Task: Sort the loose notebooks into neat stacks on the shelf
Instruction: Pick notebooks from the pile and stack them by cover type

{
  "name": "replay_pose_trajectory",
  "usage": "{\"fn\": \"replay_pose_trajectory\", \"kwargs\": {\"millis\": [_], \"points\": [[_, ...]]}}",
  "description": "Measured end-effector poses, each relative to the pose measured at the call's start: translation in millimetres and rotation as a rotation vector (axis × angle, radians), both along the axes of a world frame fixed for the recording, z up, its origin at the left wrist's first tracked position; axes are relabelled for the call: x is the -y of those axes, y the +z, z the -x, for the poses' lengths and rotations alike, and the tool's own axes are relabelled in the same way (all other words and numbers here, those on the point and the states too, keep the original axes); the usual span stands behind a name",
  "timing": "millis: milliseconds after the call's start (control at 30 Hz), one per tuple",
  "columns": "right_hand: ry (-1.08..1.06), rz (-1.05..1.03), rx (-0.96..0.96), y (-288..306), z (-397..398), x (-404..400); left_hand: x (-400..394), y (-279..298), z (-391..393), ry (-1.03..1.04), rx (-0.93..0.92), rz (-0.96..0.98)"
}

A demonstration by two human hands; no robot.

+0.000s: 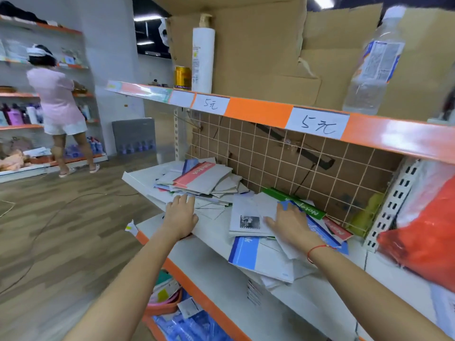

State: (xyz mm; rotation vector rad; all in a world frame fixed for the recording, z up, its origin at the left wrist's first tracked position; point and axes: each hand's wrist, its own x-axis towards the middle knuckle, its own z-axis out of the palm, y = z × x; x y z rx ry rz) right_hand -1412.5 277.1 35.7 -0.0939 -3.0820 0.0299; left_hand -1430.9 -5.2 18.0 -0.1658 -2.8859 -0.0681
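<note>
**Mia:** Where were the notebooks?

**Sam:** They lay all over the white shelf, in two messy heaps. One heap sat far back on the left, with a red and grey notebook on top. The other heap was nearer, on the right, with a green notebook leaning at the back by the wire grid.

**Mia:** What were the hands doing?

**Sam:** The left hand lay flat on the edge of the far heap, fingers spread out, not gripping anything. The right hand was pressed flat on the near heap, next to a white notebook with a little dark picture. Its fingers were open too. Nothing was held.

**Mia:** Would the notebooks be heavy?

**Sam:** I think each one was thin and light. They looked bendy, like paper with a soft cover. A whole bunch together would feel heavier.

**Mia:** Were they slippery?

**Sam:** Probably. The covers looked smooth, so they could slide off each other. The blue and white notebook lay close to the front of the shelf and might fall.

**Mia:** So where should you grab them?

**Sam:** By the long edges, I'd say, one hand on each side. Then tap them square and lay them flat. Pulling one corner could bend it.
</note>
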Motion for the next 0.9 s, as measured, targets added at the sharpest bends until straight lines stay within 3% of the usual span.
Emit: {"fn": "replay_pose_trajectory", "kwargs": {"millis": [267, 400, 667, 900], "points": [[-0.336, 0.010, 0.143, -10, 41, 41, 20, 4, 94, -0.172, 0.053, 0.047], [-0.401, 0.039, 0.192, -15, 55, 54, 36, 2, 127, -0.281, 0.090, 0.105], [-0.339, -0.100, 0.133, -10, 59, 64, 55, 2, 160, -0.443, 0.151, 0.101], [-0.053, -0.167, -0.020, -9, 45, 80, 54, 0, 159, -0.465, 0.151, 0.050]]}}
